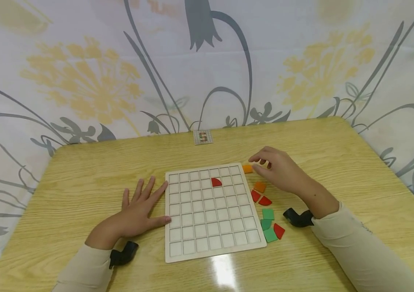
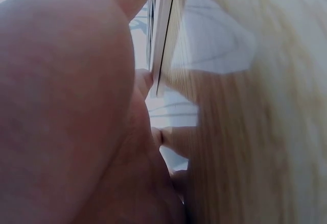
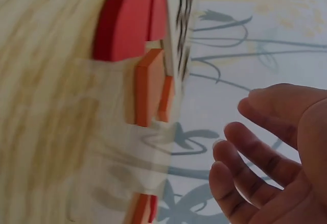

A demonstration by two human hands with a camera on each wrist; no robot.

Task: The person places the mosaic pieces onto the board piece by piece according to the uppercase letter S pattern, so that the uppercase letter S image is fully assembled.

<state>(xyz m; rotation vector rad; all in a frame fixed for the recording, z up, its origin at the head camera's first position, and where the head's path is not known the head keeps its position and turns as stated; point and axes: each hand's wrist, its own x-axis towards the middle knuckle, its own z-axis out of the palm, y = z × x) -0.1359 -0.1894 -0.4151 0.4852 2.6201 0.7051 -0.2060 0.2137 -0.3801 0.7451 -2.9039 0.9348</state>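
Observation:
A pale grid board [image 1: 215,253] lies on the table, with one red quarter-round tile [image 1: 216,182] in an upper cell. My left hand [image 1: 137,215] rests with fingers spread at the board's left side, its thumb touching the edge. Above the board's upper right corner hovers my right hand [image 1: 279,168], fingers loosely bent and holding nothing in the right wrist view. Nearest to it is an orange tile [image 1: 247,168] beside the board, partly hidden in the head view. Another orange tile [image 1: 260,187] and two red tiles [image 1: 265,200] lie just below.
Further down the board's right side lie a green square tile [image 1: 268,214], more green pieces [image 1: 270,235] and a red quarter-round piece [image 1: 279,231]. A small patterned card [image 1: 203,137] lies at the table's back edge, before a flowered cloth [image 1: 177,73].

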